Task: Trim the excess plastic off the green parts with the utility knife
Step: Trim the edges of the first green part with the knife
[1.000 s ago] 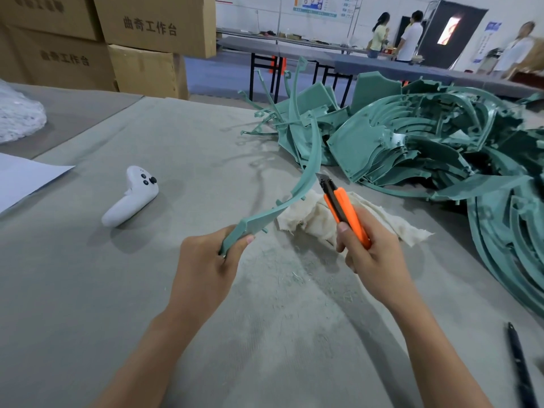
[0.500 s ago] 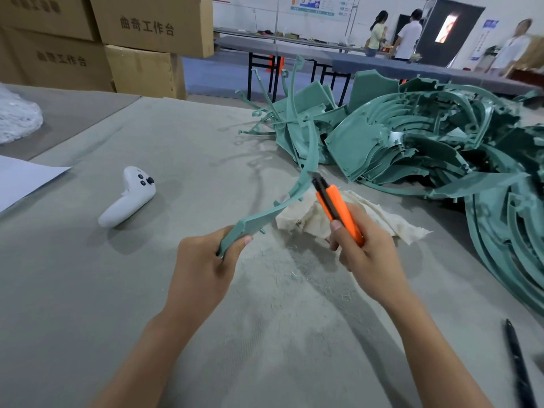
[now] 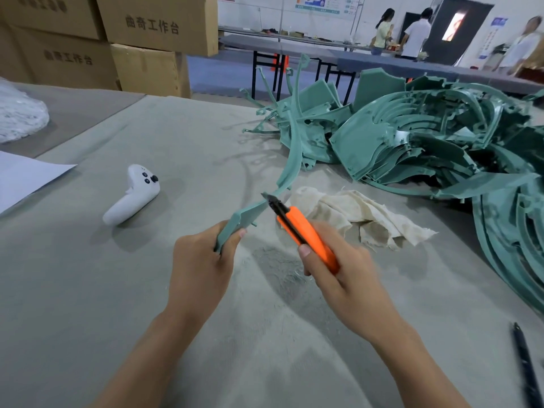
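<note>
My left hand [image 3: 200, 266] grips the near end of a long curved green plastic part [image 3: 291, 160] that arcs up and away over the table. My right hand [image 3: 341, 275] holds an orange utility knife [image 3: 306, 234], whose black blade tip touches the part's edge just beyond my left fingers. A large pile of green parts [image 3: 426, 142] lies at the back right of the grey table [image 3: 88, 275]. Fine plastic shavings are scattered on the cloth below my hands.
A crumpled cream rag [image 3: 359, 216] lies right of the knife. A white controller [image 3: 132, 195] sits to the left, a white sheet [image 3: 23, 178] at the far left edge, a black pen [image 3: 527, 366] at the lower right. Cardboard boxes [image 3: 132, 39] stand behind; people stand far back.
The knife blade has slid down along the green part's edge toward my left hand. Both hands stay on their objects.
</note>
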The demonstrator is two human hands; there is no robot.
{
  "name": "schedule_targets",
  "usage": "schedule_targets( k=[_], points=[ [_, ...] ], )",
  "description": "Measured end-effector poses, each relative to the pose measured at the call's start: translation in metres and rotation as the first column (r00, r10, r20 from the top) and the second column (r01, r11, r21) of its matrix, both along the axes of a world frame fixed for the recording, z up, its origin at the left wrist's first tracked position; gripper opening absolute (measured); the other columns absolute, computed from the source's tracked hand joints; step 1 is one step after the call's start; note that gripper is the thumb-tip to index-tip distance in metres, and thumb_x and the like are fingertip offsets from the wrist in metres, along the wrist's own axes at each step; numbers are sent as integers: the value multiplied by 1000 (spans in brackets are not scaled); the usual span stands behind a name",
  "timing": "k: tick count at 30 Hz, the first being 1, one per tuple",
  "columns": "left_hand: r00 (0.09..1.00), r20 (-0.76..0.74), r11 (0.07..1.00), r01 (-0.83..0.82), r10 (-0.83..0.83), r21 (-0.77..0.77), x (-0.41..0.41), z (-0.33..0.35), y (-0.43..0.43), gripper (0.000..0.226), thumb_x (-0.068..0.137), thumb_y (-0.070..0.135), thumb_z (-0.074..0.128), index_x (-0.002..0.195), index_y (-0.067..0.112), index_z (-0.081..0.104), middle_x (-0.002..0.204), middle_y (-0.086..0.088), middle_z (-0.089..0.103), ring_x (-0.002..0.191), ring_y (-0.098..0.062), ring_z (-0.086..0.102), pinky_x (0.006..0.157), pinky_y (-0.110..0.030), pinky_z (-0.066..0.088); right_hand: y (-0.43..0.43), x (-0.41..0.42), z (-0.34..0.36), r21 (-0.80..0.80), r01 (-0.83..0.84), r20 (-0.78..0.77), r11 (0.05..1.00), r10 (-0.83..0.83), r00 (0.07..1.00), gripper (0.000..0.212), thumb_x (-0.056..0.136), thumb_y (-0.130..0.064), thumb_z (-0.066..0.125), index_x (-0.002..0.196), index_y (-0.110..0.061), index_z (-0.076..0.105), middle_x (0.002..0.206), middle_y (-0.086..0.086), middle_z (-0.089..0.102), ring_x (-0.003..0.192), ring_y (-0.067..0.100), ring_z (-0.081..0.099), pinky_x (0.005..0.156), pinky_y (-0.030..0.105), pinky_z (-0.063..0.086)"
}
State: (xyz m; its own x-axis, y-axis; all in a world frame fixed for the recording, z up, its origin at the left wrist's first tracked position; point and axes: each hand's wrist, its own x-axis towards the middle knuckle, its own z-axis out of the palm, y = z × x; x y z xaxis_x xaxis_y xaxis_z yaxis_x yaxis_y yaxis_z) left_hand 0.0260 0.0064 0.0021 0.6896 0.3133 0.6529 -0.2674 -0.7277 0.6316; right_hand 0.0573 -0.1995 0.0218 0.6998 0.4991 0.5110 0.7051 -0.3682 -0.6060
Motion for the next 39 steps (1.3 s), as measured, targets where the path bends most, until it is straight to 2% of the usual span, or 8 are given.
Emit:
schedule_targets(
  k=[2,6,11,18,27,33,37,39],
  points=[
    [1000,6,1000,-15,15,20,0,0,0,43,88,13,65,74,40,34,44,2,17,43,-8,27,42,-11,21,3,-5,1,5,-23,12,1000,23,1000,25,101,-30,49,126,-33,52,69,-2,57,57,15,54,54,27,42],
    [999,-37,1000,5,-5,-1,0,1,0,51,89,15,63,64,53,41,49,7,34,43,-9,28,42,-12,21,6,-8,1,8,-69,-2,998,69,998,27,101,-34,47,127,-37,51,70,-1,57,60,19,58,57,35,44],
    [998,-44,999,51,-52,-15,-1,2,-1,47,88,15,67,63,48,45,52,8,35,43,-8,27,41,-10,20,-9,13,-1,80,1,-77,997,5,997,18,100,-31,51,115,-40,55,70,-1,61,53,14,55,49,23,42],
    [988,-1,988,151,-151,20,-1,3,-4,57,85,18,65,57,41,22,50,14,33,41,-4,25,41,-9,17,-38,42,-2,120,169,-134,978,-153,979,15,97,-30,51,108,-39,56,70,-2,62,49,10,53,51,21,42],
    [979,-51,980,200,-199,15,-3,3,-3,47,85,20,66,55,46,41,49,14,32,41,-5,24,41,-7,16,-47,54,2,95,298,-93,950,-290,953,10,101,-21,52,109,-22,58,67,-5,61,51,9,51,54,34,44],
    [994,36,994,102,-104,49,-1,1,0,58,86,17,65,59,40,19,51,12,32,43,-6,24,42,-11,18,-31,37,-3,53,202,-81,978,-198,977,19,101,-24,51,118,-32,56,70,-6,62,51,13,54,50,36,49],
    [999,39,998,32,-35,54,1,0,3,50,87,17,64,56,41,33,46,7,11,44,-7,25,42,-10,21,-17,23,-3,34,87,-89,996,-84,993,22,102,-27,50,117,-43,52,72,-3,62,52,16,55,49,35,47],
    [1000,27,997,2,-4,75,1,0,3,34,87,16,62,73,32,36,47,10,8,44,-7,28,43,-11,22,-10,16,-4,24,21,-90,999,-19,996,17,103,-28,50,115,-39,54,70,-1,60,52,17,54,48,33,45]
  ],
)
